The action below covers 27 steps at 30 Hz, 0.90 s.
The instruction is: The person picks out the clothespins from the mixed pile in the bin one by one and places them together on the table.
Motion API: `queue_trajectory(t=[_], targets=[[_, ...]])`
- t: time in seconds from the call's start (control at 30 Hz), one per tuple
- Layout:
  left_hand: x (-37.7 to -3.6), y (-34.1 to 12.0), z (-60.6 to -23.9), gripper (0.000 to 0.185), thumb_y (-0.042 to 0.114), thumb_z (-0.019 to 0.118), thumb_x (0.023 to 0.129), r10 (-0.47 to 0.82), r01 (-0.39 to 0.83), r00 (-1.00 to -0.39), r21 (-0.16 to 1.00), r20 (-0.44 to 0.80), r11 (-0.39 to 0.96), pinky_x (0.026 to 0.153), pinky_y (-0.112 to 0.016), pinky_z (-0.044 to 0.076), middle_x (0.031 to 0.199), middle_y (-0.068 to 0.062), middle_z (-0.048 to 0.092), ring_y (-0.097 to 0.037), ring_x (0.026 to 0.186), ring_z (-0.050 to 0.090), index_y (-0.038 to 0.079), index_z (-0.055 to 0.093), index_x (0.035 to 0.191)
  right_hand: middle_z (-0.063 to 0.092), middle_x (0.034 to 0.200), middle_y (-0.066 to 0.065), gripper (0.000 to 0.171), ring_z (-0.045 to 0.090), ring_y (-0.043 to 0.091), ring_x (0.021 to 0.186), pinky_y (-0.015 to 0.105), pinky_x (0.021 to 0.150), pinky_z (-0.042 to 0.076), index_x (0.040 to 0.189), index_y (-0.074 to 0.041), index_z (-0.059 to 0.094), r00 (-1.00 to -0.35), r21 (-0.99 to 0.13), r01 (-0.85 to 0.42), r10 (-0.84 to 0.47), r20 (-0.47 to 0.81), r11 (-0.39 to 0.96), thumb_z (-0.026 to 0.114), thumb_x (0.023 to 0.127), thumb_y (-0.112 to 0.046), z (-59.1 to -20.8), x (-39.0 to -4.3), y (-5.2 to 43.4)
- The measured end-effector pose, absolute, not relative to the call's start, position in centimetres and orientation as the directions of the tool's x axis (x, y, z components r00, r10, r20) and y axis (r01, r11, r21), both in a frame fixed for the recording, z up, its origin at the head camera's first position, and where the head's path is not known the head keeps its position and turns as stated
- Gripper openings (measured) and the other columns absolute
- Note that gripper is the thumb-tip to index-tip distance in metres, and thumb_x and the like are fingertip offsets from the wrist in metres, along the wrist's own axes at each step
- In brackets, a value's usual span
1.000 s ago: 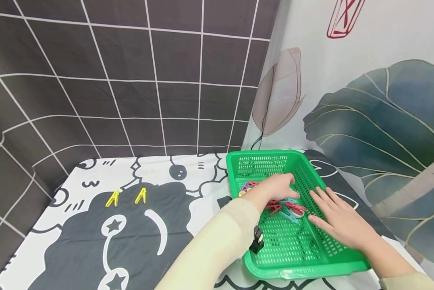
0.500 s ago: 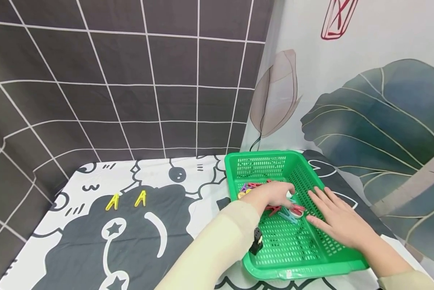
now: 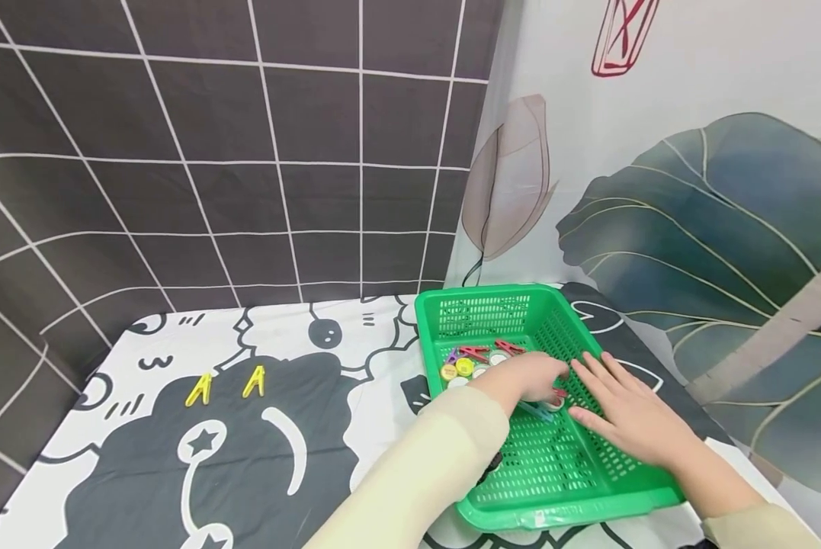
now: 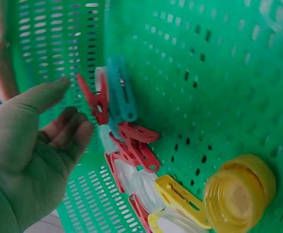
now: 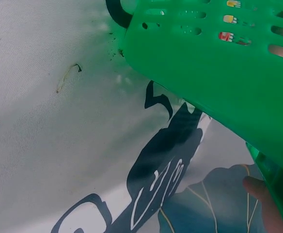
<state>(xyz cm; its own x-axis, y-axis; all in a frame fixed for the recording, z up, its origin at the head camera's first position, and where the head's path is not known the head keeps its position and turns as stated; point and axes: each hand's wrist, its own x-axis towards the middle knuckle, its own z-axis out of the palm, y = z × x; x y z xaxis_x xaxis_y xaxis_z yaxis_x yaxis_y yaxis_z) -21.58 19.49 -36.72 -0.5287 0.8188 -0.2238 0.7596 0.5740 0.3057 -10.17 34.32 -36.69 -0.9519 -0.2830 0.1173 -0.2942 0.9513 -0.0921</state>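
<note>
My left hand [image 3: 530, 377] reaches down into a green plastic basket [image 3: 506, 518]. In the left wrist view its thumb and fingers stand apart beside a red clothespin [image 4: 97, 102], with no contact plain to see. A blue clothespin [image 4: 122, 90] leans right behind that one, and a white round piece shows partly behind them. More red clothespins [image 4: 136, 145], a yellow clothespin [image 4: 180, 196], clear round caps [image 4: 146, 189] and yellow caps [image 4: 238, 196] lie close by. My right hand [image 3: 633, 418] rests with straight fingers on the basket's right rim.
Two yellow clothespins [image 3: 200, 390] stand apart on the black-and-white patterned cloth [image 3: 328, 450], left of the basket. A small purple clothespin [image 3: 453, 356] lies at the basket's left side. A dark gridded curtain [image 3: 314, 191] hangs behind.
My left hand has moved lower and nearer to the red and blue clothespins, covering more of them. The right hand stays on the rim. The head view has turned slightly right.
</note>
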Motion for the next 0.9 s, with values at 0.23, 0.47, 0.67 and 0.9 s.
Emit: queue_trajectory(t=[0.23, 0.47, 0.67, 0.9], targets=[[-21.38, 20.07, -36.93, 0.039, 0.032, 0.060, 0.092, 0.804, 0.766, -0.550, 0.248, -0.226, 0.593, 0.100, -0.019, 0.032, 0.125, 0.016, 0.053, -0.001, 0.122, 0.039, 0.029, 0.053, 0.130, 0.025, 0.148, 0.024, 0.070, 0.002, 0.035, 0.141, 0.047, 0.112, 0.001, 0.146, -0.002, 0.029, -0.955, -0.093, -0.287, -0.278, 0.106, 0.953, 0.048, 0.095, -0.047, -36.70, -10.34, 34.29], [-21.35, 19.91, -37.30, 0.034, 0.034, 0.060, 0.091, 0.791, 0.771, -0.544, 0.205, -0.280, 0.602, 0.099, -0.019, 0.032, 0.123, 0.015, 0.054, -0.002, 0.119, 0.042, 0.030, 0.059, 0.125, 0.025, 0.149, 0.023, 0.070, 0.002, 0.033, 0.141, 0.061, 0.103, 0.019, 0.146, -0.003, 0.030, -0.958, -0.109, -0.279, -0.269, 0.104, 0.954, 0.049, 0.094, -0.046, -36.89, -10.36, 34.37], [-21.41, 19.98, -37.46, 0.007, 0.031, 0.065, 0.088, 0.810, 0.780, -0.508, 0.241, -0.294, 0.577, 0.076, -0.019, 0.041, 0.086, 0.013, 0.056, -0.002, 0.085, 0.049, 0.025, 0.066, 0.091, 0.025, 0.149, 0.023, 0.070, 0.002, 0.033, 0.141, 0.061, 0.103, 0.020, 0.145, -0.002, 0.030, -0.958, -0.110, -0.279, -0.267, 0.107, 0.954, 0.049, 0.094, -0.046, -37.03, -10.25, 34.43], [-21.63, 19.82, -37.38, 0.013, 0.026, 0.071, 0.084, 0.834, 0.802, -0.457, 0.263, -0.310, 0.537, 0.073, -0.016, 0.040, 0.091, 0.013, 0.058, -0.002, 0.084, 0.051, 0.021, 0.064, 0.093, 0.024, 0.149, 0.023, 0.069, 0.001, 0.033, 0.141, 0.059, 0.105, 0.017, 0.145, -0.002, 0.030, -0.955, -0.111, -0.288, -0.276, 0.112, 0.951, 0.049, 0.094, -0.045, -36.92, -10.35, 34.36]])
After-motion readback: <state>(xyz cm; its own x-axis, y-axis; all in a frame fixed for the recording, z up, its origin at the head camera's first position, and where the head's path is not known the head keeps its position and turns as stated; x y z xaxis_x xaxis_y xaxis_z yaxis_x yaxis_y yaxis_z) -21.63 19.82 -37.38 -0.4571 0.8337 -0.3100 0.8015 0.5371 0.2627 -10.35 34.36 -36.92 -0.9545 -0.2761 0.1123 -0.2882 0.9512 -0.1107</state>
